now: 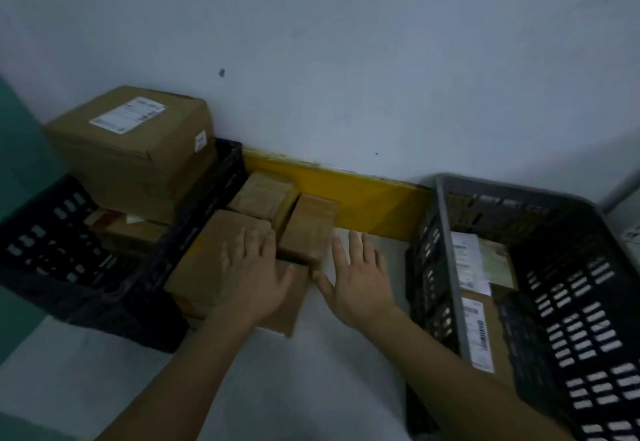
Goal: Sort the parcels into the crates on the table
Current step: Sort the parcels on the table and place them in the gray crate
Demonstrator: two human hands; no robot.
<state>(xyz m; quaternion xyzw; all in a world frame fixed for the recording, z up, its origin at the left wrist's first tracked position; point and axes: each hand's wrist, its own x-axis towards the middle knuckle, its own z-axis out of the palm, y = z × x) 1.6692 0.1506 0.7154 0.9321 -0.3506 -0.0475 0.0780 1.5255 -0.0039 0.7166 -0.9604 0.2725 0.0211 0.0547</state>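
Head view: a cluster of brown cardboard parcels sits on the white table [311, 381] between two crates, at about the centre of the frame. The nearest and largest, a flat brown parcel [204, 267], lies at roughly 9 o'clock from centre, on top of another flat box [294, 305] whose corner juts out at its right. The left hand [254, 274] lies palm-down on this parcel, fingers spread and flat, thumb out toward 3 o'clock; it presses rather than grips. Just beside it, toward 12 o'clock, a small upright parcel [306, 229] stands next to a squarish parcel [261, 194] set against the yellow strip [363, 198] along the foot of the pale wall [346, 59].

The right hand [358, 277] hovers or rests on bare table just right of the small upright parcel, fingers extended and splayed, holding nothing; whether its thumb touches the lower box's corner cannot be told.

At 9 o'clock stands the black crate [45, 253], touching the parcel cluster, with a large labelled box [131, 139] stacked high on other boxes inside it. At 3 o'clock, well apart from the hands, the grey crate [588, 302] holds labelled parcels [479, 333] lying flat, white barcode labels facing up. The frame is dim and slightly blurred.
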